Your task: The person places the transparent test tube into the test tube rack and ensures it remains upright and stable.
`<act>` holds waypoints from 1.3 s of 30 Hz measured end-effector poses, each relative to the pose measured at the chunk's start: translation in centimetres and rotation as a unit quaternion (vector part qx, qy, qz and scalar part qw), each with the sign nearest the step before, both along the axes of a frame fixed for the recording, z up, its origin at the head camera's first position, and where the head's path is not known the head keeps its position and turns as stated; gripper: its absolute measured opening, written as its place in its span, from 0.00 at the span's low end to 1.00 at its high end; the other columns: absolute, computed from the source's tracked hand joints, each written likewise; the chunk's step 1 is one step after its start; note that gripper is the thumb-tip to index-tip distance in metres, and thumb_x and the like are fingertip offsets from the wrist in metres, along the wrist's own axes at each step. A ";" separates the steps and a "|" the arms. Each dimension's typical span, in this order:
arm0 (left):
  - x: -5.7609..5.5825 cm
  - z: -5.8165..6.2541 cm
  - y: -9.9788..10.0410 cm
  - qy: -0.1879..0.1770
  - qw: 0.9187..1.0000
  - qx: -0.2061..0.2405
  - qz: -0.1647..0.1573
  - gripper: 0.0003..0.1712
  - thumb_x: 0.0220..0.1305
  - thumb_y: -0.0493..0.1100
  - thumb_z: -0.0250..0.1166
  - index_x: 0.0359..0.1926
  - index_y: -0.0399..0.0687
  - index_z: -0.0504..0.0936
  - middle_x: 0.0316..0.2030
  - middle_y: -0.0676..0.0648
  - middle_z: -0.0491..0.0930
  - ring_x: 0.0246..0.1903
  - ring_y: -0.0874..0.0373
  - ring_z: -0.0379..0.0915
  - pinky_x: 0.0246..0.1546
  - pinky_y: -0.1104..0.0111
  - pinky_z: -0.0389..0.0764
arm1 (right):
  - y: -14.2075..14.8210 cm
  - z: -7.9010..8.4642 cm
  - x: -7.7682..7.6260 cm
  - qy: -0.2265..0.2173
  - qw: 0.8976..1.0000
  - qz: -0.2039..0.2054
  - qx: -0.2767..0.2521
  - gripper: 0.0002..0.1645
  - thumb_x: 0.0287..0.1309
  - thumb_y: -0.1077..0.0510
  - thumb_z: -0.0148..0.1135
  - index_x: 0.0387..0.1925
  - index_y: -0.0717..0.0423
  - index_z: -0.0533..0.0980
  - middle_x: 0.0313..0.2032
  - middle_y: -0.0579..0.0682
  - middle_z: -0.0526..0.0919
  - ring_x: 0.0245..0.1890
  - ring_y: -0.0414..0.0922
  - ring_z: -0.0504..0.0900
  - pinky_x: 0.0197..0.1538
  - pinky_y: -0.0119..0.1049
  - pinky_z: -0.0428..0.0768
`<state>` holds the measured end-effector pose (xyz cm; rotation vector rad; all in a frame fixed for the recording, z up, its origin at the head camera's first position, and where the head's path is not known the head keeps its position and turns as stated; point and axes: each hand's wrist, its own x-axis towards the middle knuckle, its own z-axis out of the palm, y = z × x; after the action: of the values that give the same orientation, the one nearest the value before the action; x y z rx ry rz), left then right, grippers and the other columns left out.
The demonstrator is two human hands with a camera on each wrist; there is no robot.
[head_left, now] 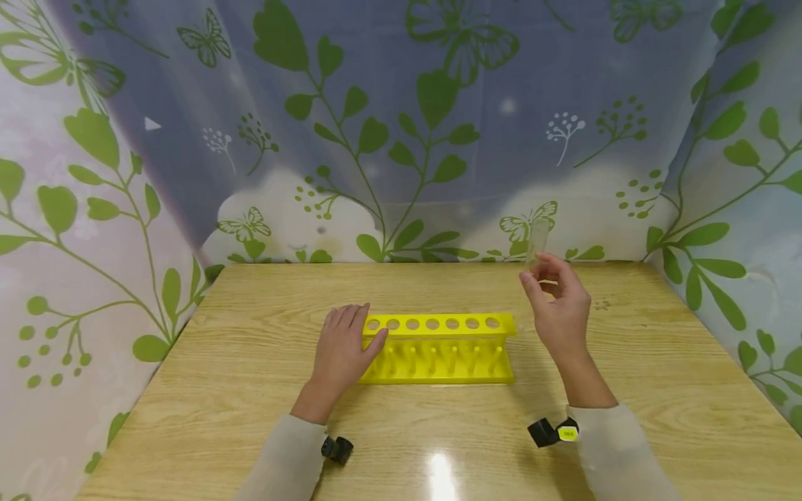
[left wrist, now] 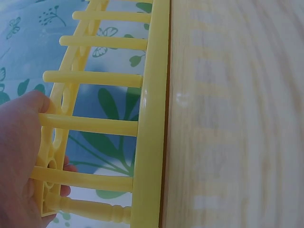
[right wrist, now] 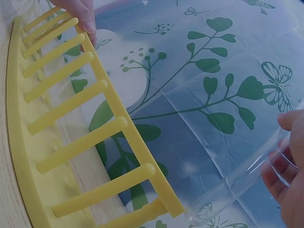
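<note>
A yellow test tube rack (head_left: 443, 374) stands on the wooden table, with a row of round holes along its top bar and a row of pegs below. My left hand (head_left: 341, 348) grips its left end, the thumb in front of the top bar and fingers at the back, as the left wrist view shows. Off the rack's right end, my right hand (head_left: 564, 306) pinches a clear test tube (head_left: 537, 240) between thumb and fingers. The tube (right wrist: 232, 183) is tilted, its lower end near the rack's end in the right wrist view. No tube shows in the holes.
The table (head_left: 250, 390) has a light wood grain. A patterned cloth (head_left: 388, 139) with leaves and butterflies hangs behind it and at both sides. Small black devices sit at the left wrist (head_left: 338, 449) and right wrist (head_left: 544, 433).
</note>
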<state>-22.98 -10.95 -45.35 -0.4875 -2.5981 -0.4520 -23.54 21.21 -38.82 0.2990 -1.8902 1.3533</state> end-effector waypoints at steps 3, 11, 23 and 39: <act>0.0 0.0 0.0 0.000 1.000 -0.001 0.002 0.34 0.68 0.57 0.58 0.62 0.35 0.74 0.55 0.39 0.77 0.59 0.44 0.68 0.67 0.48 0.60 | -0.3 0.4 0.3 0.003 1.000 0.001 0.000 0.21 0.57 0.74 0.62 0.53 0.73 0.74 0.36 0.50 0.76 0.36 0.33 0.75 0.41 0.19 0.76; -0.1 0.1 0.0 -0.001 1.000 0.001 0.002 0.34 0.68 0.57 0.58 0.63 0.35 0.73 0.56 0.39 0.76 0.59 0.44 0.68 0.67 0.48 0.60 | -1.6 2.5 2.2 0.021 1.000 0.016 -0.004 0.19 0.58 0.75 0.60 0.52 0.76 0.72 0.35 0.62 0.76 0.35 0.33 0.75 0.43 0.19 0.75; -0.2 -0.2 -0.1 -0.003 1.000 -0.003 0.003 0.34 0.68 0.58 0.58 0.63 0.36 0.73 0.56 0.39 0.76 0.59 0.44 0.68 0.67 0.47 0.60 | -0.5 0.4 0.3 0.035 0.999 0.030 -0.013 0.22 0.56 0.75 0.62 0.54 0.73 0.72 0.36 0.59 0.76 0.36 0.35 0.76 0.42 0.20 0.77; -0.1 -0.1 0.0 -0.002 1.000 0.000 0.000 0.34 0.68 0.57 0.58 0.63 0.35 0.73 0.56 0.39 0.76 0.59 0.44 0.68 0.67 0.47 0.60 | -0.6 0.4 0.4 0.043 0.998 0.036 -0.015 0.22 0.54 0.76 0.63 0.53 0.73 0.72 0.35 0.47 0.76 0.35 0.34 0.78 0.41 0.20 0.78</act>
<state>-23.09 -10.93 -45.45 -0.4871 -2.6019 -0.4532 -23.10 20.56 -38.38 0.4073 -1.8031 1.3930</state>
